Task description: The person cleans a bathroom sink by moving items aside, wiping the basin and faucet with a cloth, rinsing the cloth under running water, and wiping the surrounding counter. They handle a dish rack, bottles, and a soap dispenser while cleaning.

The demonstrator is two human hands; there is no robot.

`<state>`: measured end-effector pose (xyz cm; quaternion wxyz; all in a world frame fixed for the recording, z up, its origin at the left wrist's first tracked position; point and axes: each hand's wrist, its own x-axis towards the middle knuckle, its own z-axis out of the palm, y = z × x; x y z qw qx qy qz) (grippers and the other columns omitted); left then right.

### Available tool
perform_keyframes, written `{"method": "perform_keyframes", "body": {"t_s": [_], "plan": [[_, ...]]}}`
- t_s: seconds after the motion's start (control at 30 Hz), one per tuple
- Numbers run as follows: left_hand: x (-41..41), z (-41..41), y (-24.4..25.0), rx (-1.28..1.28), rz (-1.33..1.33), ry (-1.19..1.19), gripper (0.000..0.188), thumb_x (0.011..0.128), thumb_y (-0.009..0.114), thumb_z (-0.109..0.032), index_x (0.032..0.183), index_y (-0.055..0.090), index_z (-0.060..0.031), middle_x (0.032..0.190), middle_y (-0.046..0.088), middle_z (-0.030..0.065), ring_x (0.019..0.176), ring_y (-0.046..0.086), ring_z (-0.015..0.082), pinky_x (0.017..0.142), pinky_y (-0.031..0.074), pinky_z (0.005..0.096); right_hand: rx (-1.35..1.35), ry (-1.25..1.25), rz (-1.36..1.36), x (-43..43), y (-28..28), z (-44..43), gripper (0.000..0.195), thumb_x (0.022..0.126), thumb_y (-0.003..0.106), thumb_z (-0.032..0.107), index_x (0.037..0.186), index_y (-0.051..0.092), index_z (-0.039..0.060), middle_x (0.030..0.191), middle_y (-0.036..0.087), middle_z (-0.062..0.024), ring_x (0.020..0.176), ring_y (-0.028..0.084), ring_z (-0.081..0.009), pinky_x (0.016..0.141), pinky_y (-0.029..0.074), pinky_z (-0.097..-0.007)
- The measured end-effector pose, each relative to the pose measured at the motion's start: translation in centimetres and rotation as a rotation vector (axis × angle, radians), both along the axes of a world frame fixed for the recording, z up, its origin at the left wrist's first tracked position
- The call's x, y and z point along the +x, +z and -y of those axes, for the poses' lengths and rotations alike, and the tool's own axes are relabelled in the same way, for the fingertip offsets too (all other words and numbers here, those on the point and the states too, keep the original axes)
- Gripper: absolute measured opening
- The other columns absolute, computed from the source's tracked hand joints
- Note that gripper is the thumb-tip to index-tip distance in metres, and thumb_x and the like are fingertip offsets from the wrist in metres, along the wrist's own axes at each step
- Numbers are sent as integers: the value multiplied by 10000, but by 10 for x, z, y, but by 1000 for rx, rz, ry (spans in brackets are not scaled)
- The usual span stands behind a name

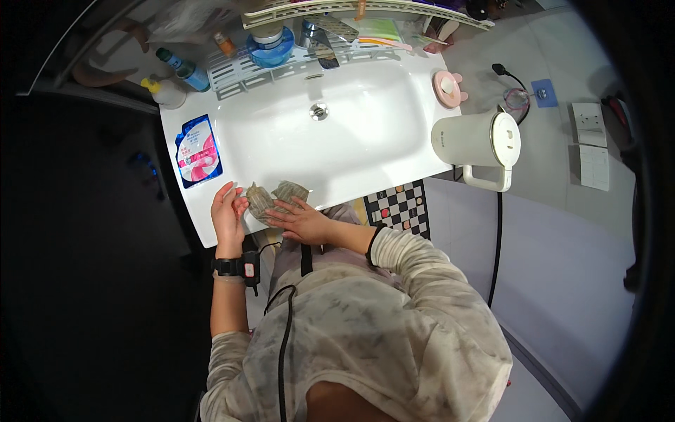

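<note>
A crumpled grey-brown striped cloth [260, 201], bunched in two parts, lies on the front rim of a white washbasin [337, 140]. My right hand [301, 221] rests with spread fingers on its lower right part. At the cloth's left edge is my left hand [229, 211], palm turned up and fingers curled; whether its fingertips pinch the cloth is not plain. A blue, white and pink refill pouch [199, 153] lies flat on the rim just beyond my left hand.
A cream electric kettle [464, 140] stands on the right rim, near a pink soap dish [448, 88]. At the back left are a yellow-topped pump bottle [169, 95] and a green-capped bottle [187, 73]. A slotted rack [237, 68] with a blue container [270, 50] stands behind the basin.
</note>
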<state>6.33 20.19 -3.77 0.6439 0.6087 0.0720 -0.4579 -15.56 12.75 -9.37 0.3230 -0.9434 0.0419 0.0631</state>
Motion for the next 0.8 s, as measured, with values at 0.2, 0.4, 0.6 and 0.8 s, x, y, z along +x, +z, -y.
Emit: {"method": "perform_keyframes", "body": {"t_s": [0.2,0.4,0.6,0.8], "plan": [[-4,-2,-2,13,1,-14,301,957,519,-58,1246,502,26,990,642,132,700,623,134,648,540,244,-140,-6,-289,-79,33,88,537,1001,412,406,1508,331,251,1614,191,9,1494,127,-257,1190,164,-488],[-28,20,5,5,-19,-151,291,951,527,-62,1228,513,29,969,645,127,680,615,126,632,539,239,-186,-517,-485,-168,14,198,512,998,378,386,1420,465,110,1441,469,-134,1366,374,-335,1115,266,-530],[-46,50,10,67,-10,-299,264,959,525,-94,1200,544,10,952,647,107,685,601,112,643,530,235,261,-647,-714,-102,-30,259,468,899,535,383,1064,693,-25,1057,686,-204,992,650,-333,908,485,-434],[-63,80,16,101,-19,-332,248,956,529,-103,1182,563,-7,933,654,82,682,595,108,639,509,234,983,-963,-357,-31,-22,251,257,890,645,200,1027,716,-6,903,708,-75,768,643,-135,701,525,-276]]}}
